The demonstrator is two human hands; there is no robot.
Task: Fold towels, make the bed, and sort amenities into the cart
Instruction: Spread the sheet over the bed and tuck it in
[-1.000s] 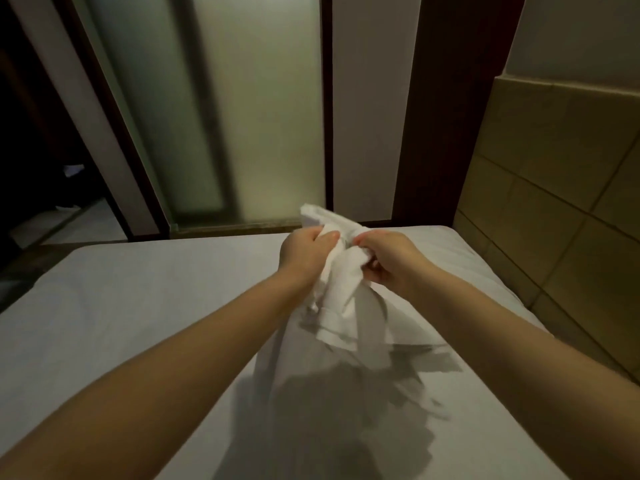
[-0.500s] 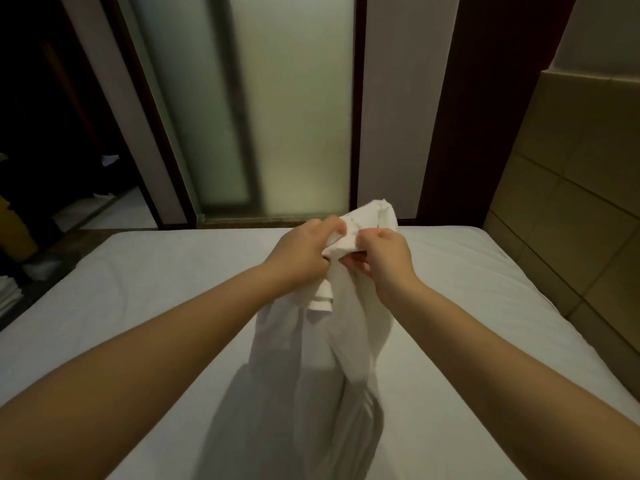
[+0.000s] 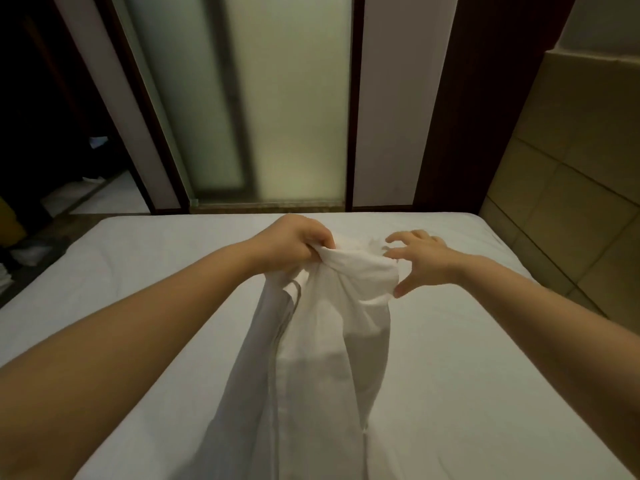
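Note:
A white cloth [image 3: 322, 341], bunched at its top and hanging down toward me, is held up over the bed [image 3: 467, 375], which is covered by a smooth white sheet. My left hand [image 3: 294, 244] grips the gathered top edge of the cloth. My right hand [image 3: 420, 259] is spread beside the cloth's right side, fingers apart and bent; its thumb touches the fabric's edge, and it holds nothing.
Beyond the bed's far edge stands a frosted glass door [image 3: 277, 98] in a dark frame. A padded tan headboard wall [image 3: 571, 168] runs along the right. At the left, a dark doorway [image 3: 52, 116] and some white items on the floor [image 3: 27, 252].
My right hand has let go of the cloth and moved right, opening its fingers. The left hand keeps its grip. The view has shifted left and down a little.

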